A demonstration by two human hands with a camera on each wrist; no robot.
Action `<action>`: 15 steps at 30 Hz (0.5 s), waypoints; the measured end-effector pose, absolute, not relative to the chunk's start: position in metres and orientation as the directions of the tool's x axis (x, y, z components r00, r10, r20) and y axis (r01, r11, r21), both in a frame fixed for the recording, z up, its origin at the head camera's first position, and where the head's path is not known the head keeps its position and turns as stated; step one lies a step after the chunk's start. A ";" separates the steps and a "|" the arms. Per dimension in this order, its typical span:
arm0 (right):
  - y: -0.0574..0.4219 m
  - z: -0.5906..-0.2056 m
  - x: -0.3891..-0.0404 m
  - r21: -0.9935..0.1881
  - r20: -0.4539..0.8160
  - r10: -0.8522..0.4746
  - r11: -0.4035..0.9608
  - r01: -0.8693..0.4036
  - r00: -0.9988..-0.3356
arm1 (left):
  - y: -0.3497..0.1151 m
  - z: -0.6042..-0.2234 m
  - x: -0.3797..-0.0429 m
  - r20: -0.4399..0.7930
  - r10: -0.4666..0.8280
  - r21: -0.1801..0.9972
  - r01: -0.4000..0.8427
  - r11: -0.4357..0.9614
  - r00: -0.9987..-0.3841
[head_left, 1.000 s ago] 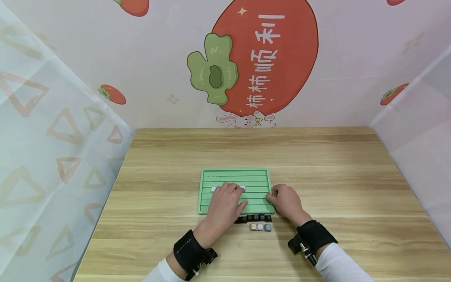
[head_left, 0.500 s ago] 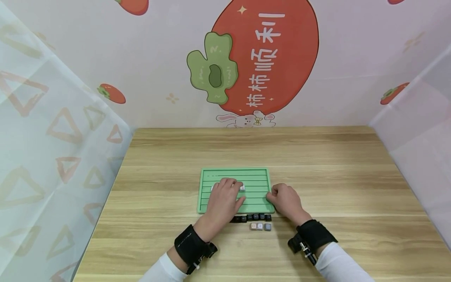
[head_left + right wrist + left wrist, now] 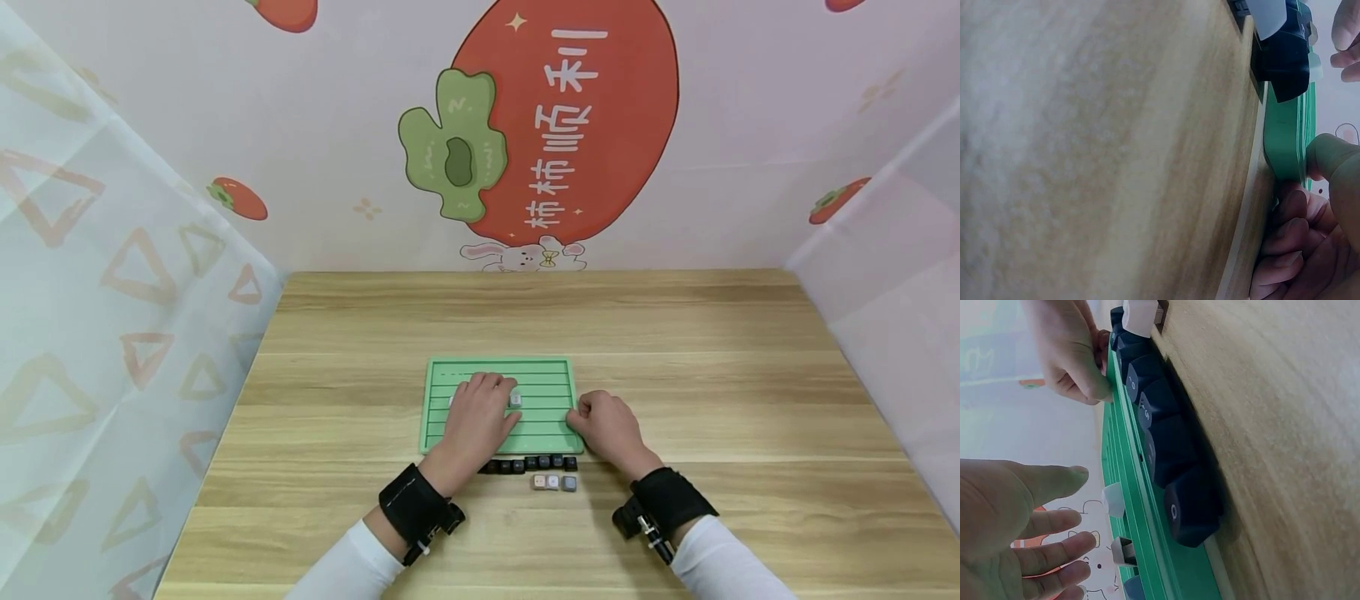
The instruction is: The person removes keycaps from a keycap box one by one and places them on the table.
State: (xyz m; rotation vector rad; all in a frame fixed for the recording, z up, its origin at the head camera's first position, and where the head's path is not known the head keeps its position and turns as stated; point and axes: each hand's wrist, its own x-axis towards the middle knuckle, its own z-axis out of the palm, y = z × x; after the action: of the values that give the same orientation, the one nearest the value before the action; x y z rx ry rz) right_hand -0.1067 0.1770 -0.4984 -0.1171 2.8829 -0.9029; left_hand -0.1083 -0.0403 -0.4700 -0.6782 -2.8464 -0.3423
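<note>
A green ridged board (image 3: 543,427) lies on the table, with a few keycaps on it. My left hand (image 3: 477,421) hovers over its left half, fingers loosely extended. In the left wrist view no object sits between that hand's thumb and fingers; a white keycap (image 3: 1113,500) and a grey-white keycap (image 3: 1124,551) stand on the board beside them. One white keycap (image 3: 515,400) shows right of the hand in the head view; others are partly hidden under it. My right hand (image 3: 609,425) pinches the board's right edge, thumb on top and fingers curled at its side (image 3: 1288,134).
Several black keycaps (image 3: 543,462) line the board's near edge, running left below my left wrist. In front of them sit a beige keycap (image 3: 539,482), a white keycap (image 3: 552,482) and a grey keycap (image 3: 570,483). A printed backdrop (image 3: 337,150) rises behind the table.
My left hand has shifted slightly forward over the board, and its thumb and index finger have come away from the white keycap on the right. My right hand keeps its place on the board.
</note>
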 end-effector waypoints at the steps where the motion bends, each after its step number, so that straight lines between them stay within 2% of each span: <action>1: 0.177 -0.499 -0.107 -0.573 -0.089 -0.111 0.818 -0.040 -0.990 | -0.040 -0.471 -0.109 0.235 0.418 0.175 0.461 0.870 -0.878; 15: 0.177 -0.499 -0.107 -0.567 -0.077 -0.106 0.823 -0.044 -0.991 | -0.029 -0.475 -0.116 0.162 0.421 0.167 0.445 0.880 -0.892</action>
State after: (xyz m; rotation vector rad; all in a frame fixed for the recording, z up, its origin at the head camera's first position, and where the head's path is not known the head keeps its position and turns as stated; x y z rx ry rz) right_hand -0.1072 0.1769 -0.4989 -0.1195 2.8989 -0.8972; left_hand -0.1160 -0.0292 -0.4748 -0.6772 -2.9276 -0.3039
